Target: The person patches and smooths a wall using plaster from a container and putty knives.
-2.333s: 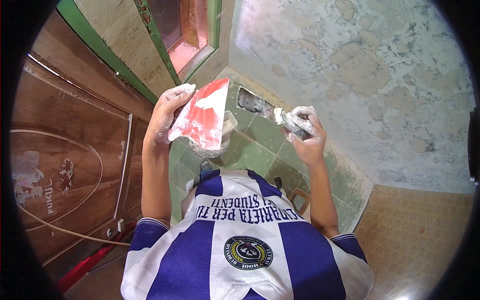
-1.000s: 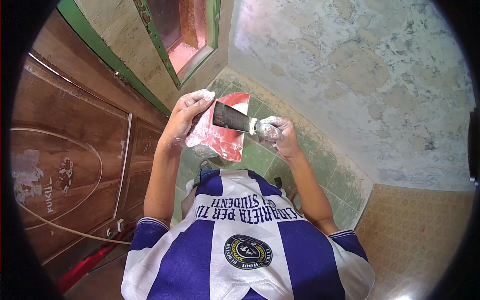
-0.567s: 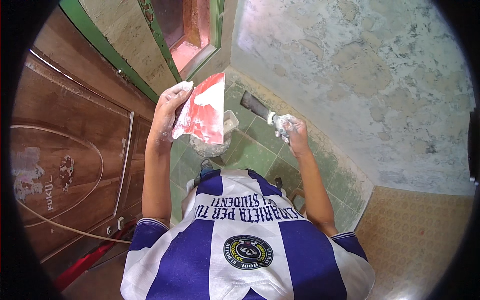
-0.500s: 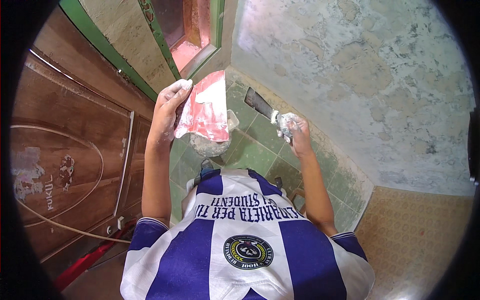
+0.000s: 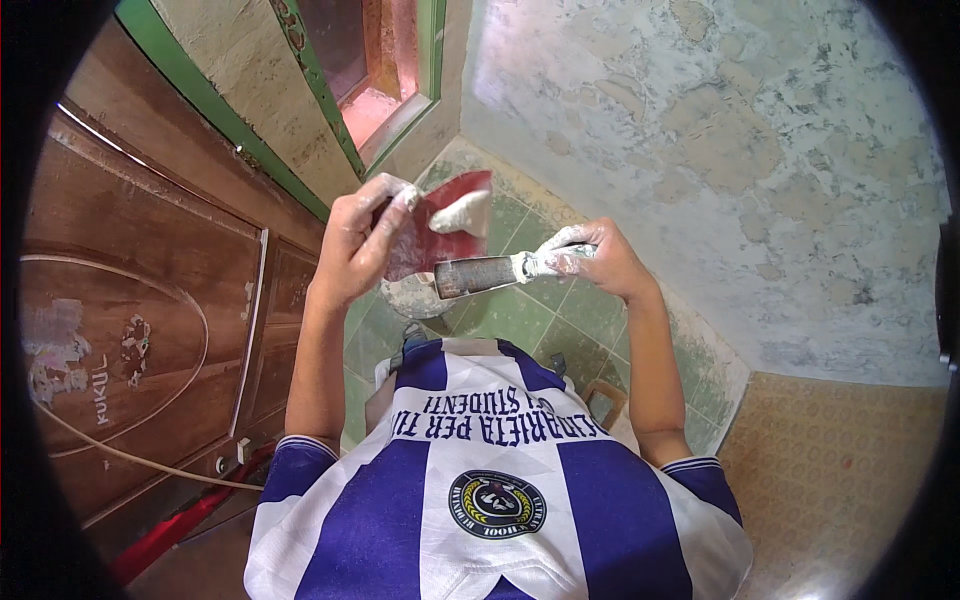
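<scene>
One lump of putty (image 5: 460, 211) sat on red board (image 5: 440, 232), gripped by left hand (image 5: 362, 245). Right hand (image 5: 598, 262) clenched knife (image 5: 480, 275), blade at board's 6 o'clock. Wall (image 5: 720, 150) mostly patchy; much left.

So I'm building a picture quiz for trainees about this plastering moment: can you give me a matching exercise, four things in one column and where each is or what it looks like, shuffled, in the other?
Things:
1. red board
2. putty knife
3. lump of white filler
4. wooden door

Descriptions:
A. brown, off to the person's left
B. gripped in the right hand, blade pointing towards the board
C. sitting on the board's surface
D. held up by the left hand

Pairs: 1-D, 2-B, 3-C, 4-A
</scene>
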Motion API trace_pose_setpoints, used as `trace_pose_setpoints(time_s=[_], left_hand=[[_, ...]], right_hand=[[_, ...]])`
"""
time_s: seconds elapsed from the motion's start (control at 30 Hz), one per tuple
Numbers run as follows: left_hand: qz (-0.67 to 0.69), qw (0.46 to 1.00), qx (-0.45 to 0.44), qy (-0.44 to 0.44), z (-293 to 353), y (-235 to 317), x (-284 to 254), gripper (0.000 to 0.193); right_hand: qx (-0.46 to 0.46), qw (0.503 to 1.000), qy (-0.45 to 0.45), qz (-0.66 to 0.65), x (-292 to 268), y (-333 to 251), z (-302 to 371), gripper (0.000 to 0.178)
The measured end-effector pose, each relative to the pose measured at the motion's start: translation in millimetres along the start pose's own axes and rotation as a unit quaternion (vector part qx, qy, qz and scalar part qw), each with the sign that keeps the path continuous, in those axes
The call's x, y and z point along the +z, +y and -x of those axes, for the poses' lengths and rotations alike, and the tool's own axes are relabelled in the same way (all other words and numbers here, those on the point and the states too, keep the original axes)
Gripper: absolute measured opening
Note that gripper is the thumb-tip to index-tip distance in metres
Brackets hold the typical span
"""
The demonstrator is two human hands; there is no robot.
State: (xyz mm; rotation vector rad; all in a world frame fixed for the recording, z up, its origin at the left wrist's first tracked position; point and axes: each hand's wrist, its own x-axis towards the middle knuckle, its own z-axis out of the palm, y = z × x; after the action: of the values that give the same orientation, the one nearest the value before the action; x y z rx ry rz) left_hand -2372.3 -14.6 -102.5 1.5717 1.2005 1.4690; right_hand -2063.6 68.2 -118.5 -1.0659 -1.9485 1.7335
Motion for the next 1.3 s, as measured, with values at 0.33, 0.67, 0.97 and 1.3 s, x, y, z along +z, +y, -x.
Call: trace_pose_setpoints(time_s=[0.33,0.67,0.97,1.3], left_hand=[[-0.152,0.961,0.185,-0.137,1,13,1,0.01],[-0.187,0.948,0.245,-0.083,2,-2,-2,0.036],[0.103,0.98,-0.165,0.036,9,-40,26,0.05],[0.264,0.91,-0.319,0.021,1,-63,22,0.03]], right_hand=[[-0.08,0.994,0.029,0.066,-15,-29,-9,0.025],[-0.085,0.993,0.064,0.052,-19,-35,-6,0.03],[-0.137,0.985,0.1,-0.019,-5,-25,10,0.035],[-0.275,0.927,0.212,0.143,56,13,7,0.039]])
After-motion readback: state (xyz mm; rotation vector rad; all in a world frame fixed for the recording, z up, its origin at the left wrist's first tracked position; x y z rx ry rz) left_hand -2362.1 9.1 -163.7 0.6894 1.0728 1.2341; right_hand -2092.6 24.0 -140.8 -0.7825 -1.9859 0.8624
